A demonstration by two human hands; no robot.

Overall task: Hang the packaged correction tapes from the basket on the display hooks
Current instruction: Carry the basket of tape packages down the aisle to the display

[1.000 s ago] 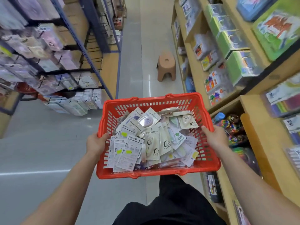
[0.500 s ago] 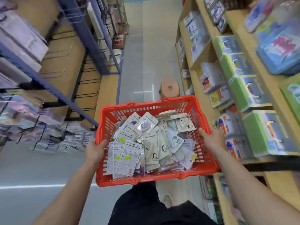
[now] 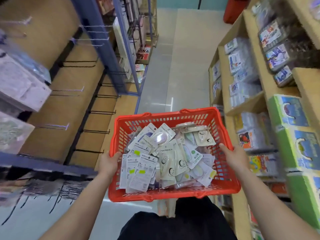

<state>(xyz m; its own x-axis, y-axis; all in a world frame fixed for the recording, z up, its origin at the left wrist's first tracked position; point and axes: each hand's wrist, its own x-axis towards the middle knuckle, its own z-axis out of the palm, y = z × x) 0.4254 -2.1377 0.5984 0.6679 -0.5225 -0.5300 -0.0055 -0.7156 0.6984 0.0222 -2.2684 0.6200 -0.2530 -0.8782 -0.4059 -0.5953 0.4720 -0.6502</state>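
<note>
Packaged correction tapes (image 3: 166,158) lie heaped in the red basket (image 3: 173,196), none hung yet; the step looks like carrying them over; left hand (image 3: 110,163) and right hand (image 3: 232,157) each grip a side rim, fingers curled over it; next, one hand must let go, pick a card and thread it onto the bare display hooks (image 3: 103,112) at left; flat white and cream blister cards, loosely overlapping.

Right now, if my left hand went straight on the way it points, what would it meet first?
Your left hand grips the basket rim, pointing forward and inward. Going on, it would likely meet the packaged correction tapes piled just inside that wall first; depth is unclear.
</note>
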